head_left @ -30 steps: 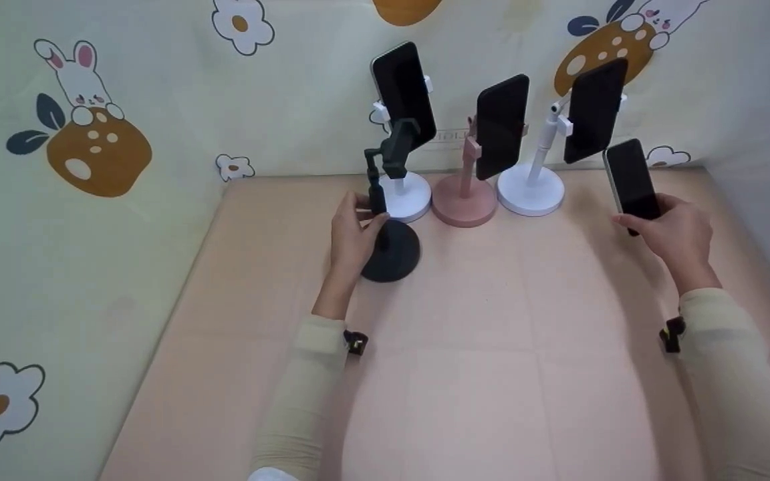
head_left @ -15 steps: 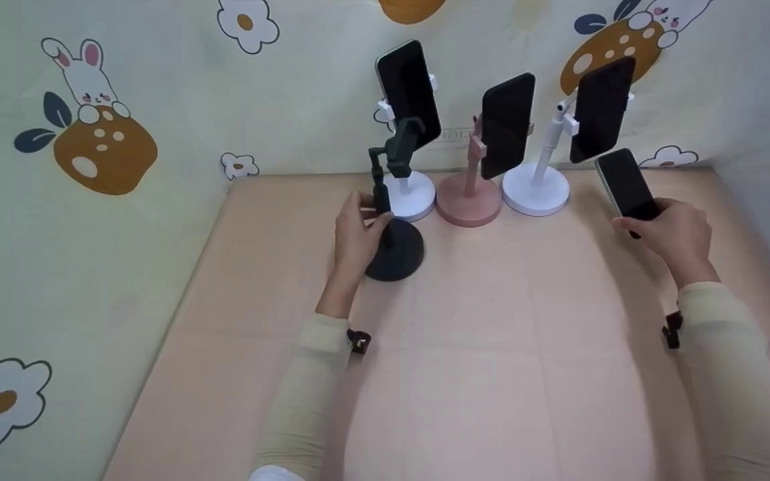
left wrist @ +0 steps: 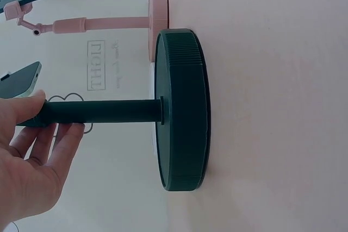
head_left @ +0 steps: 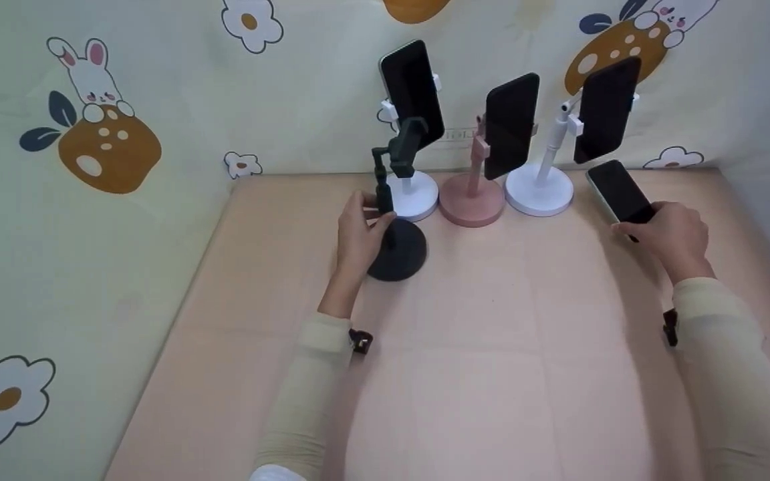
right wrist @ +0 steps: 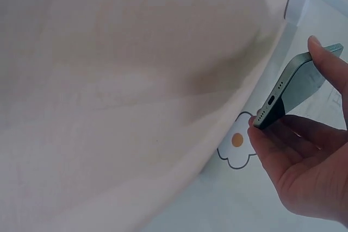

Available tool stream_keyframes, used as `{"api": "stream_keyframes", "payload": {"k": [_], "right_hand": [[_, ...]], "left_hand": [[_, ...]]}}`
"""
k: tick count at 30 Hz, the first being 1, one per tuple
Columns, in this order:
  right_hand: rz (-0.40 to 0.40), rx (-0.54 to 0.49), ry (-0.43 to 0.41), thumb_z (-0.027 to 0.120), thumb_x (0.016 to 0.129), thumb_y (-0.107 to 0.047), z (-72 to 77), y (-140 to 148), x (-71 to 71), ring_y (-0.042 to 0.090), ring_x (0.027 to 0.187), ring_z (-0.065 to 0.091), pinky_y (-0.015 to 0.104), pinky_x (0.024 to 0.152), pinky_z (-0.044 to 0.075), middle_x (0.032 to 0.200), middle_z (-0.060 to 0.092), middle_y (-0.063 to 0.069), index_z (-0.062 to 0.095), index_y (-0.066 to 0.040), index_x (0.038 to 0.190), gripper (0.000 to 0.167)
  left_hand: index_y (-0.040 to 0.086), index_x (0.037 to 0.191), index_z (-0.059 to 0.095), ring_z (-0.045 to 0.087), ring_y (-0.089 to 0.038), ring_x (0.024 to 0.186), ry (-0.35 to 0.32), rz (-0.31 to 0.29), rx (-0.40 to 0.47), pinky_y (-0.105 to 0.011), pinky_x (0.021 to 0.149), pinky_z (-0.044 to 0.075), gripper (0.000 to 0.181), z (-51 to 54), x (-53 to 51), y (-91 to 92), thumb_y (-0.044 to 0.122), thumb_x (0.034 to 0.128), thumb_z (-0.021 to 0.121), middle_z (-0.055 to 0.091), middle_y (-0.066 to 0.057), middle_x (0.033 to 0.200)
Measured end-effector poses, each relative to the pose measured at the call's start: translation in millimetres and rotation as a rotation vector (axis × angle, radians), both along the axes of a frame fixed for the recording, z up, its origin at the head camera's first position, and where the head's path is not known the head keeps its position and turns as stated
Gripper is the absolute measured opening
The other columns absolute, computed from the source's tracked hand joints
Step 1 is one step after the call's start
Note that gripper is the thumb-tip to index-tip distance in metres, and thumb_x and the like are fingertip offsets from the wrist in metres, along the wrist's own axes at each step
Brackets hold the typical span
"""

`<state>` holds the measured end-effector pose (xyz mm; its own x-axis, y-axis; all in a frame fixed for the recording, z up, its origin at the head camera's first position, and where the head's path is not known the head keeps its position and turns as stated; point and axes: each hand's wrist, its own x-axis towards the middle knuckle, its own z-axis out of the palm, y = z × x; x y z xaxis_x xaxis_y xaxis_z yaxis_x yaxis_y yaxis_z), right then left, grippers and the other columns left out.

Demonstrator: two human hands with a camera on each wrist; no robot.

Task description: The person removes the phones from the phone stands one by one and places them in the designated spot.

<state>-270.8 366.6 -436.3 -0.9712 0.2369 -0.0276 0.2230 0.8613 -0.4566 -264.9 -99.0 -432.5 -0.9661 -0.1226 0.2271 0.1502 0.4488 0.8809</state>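
My left hand (head_left: 357,234) grips the upright post of a dark phone stand, its thumb and fingers on either side. The stand's round base (head_left: 400,257) is on the table, and its dark clamp (head_left: 408,143) holds no phone. In the left wrist view, the bare lower post (left wrist: 119,111) runs between the hand and the ribbed base. Off to the right, above the table, my right hand (head_left: 678,237) holds a smartphone (head_left: 619,190) by its lower part, dark screen up and top leaning left. The right wrist view shows thumb and fingertips gripping the phone's edges (right wrist: 277,88).
Behind stand a white stand (head_left: 415,199), a pink stand (head_left: 472,204) and another white stand (head_left: 539,194), each bearing a dark-screened phone. A patterned cloth wall (head_left: 178,80) rises at the back and left. A pale pink cloth covers the table (head_left: 465,401).
The phone in my right hand has tipped left and lower, its top swinging toward the nearer white stand. My left hand keeps its grip on the dark stand. The head view has shifted slightly.
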Motion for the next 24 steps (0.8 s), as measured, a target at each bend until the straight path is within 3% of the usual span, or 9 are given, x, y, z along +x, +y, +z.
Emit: {"api": "stream_keyframes", "payload": {"k": [24], "right_hand": [[0.008, 0.100, -0.116, 0.078, 0.081, -0.046, -3.9, -3, -11.9, 0.040, 0.085, 0.050, 0.042, 0.064, 0.043, 0.096, 0.059, 0.030, 0.060, 0.015, 0.104, 0.067]], "left_hand": [[0.005, 0.115, 0.055, 0.068, -0.024, 0.108, 0.005, -0.001, 0.001, -0.033, 0.093, 0.059, 0.026, 0.7, 0.0, 1.6, 0.009, 0.0934, 0.069, 0.063, -0.012, 0.117]]}}
